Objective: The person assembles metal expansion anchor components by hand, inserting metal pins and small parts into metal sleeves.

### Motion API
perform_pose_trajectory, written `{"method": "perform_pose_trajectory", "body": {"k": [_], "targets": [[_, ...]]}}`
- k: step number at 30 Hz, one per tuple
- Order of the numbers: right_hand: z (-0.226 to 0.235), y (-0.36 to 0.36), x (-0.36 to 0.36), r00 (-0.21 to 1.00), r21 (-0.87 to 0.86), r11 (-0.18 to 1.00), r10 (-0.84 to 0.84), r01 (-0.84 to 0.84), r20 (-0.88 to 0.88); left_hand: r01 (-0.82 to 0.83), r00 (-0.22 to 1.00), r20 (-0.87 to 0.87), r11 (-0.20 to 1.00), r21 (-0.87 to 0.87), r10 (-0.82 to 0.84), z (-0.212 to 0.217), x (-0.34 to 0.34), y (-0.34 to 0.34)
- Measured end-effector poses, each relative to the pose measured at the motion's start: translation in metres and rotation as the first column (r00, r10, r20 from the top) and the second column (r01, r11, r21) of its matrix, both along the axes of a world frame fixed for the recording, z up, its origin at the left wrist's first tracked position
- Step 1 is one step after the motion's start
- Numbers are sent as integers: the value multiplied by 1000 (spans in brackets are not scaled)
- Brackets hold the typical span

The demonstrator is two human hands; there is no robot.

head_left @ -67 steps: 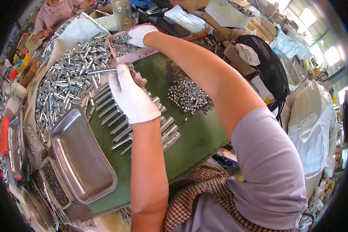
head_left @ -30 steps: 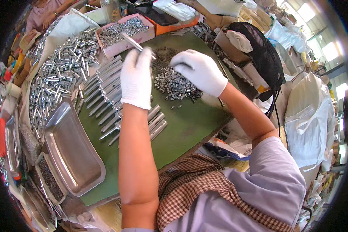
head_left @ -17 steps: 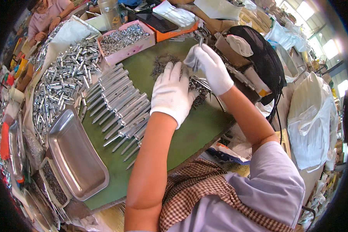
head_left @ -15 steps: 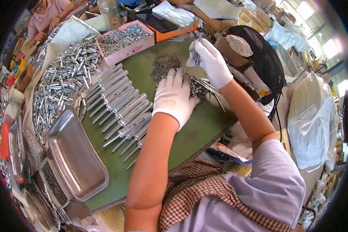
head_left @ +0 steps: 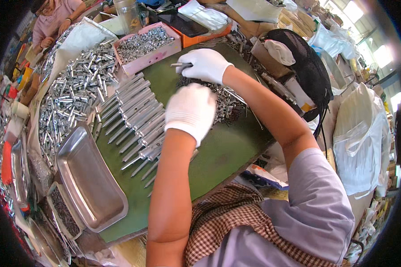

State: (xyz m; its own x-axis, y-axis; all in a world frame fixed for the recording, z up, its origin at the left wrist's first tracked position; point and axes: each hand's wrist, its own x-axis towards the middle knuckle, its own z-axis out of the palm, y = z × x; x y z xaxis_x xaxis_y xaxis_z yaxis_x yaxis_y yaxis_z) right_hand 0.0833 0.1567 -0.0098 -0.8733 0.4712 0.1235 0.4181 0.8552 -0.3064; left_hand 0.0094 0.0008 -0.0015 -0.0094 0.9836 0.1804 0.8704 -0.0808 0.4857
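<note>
- The right hand (head_left: 205, 65), in a white glove, is over the far part of the green worktop (head_left: 218, 155); its grip is clenched on a small metal pin (head_left: 179, 65), which sticks out to the left from the fingers.
- The left hand (head_left: 190, 111), also gloved, hangs palm down over the edge of a dark pile of screws (head_left: 229, 104); I cannot tell if its grip has something in it.
- A row of long metal bolts (head_left: 136, 118) lies just left of the left hand.
- A pink box (head_left: 148, 46) with small metal parts stands near the right hand.
- A steel tray (head_left: 89, 180) rests at the near left edge, beside a heap of metal sleeves (head_left: 71, 95).
</note>
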Motion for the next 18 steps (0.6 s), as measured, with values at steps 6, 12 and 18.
{"method": "perform_pose_trajectory", "body": {"k": [6,12,18], "targets": [[9,-10,1,980,90,996,10,-29,199,-396,871,-252,906,147,421,4,-35,-7],[16,-15,17,996,86,996,-22,14,91,-379,857,-272,893,243,438,-7,-39,-5],[21,-31,47,985,-198,971,-154,136,-78,-214,968,-68,938,273,241,-14,-28,2]]}}
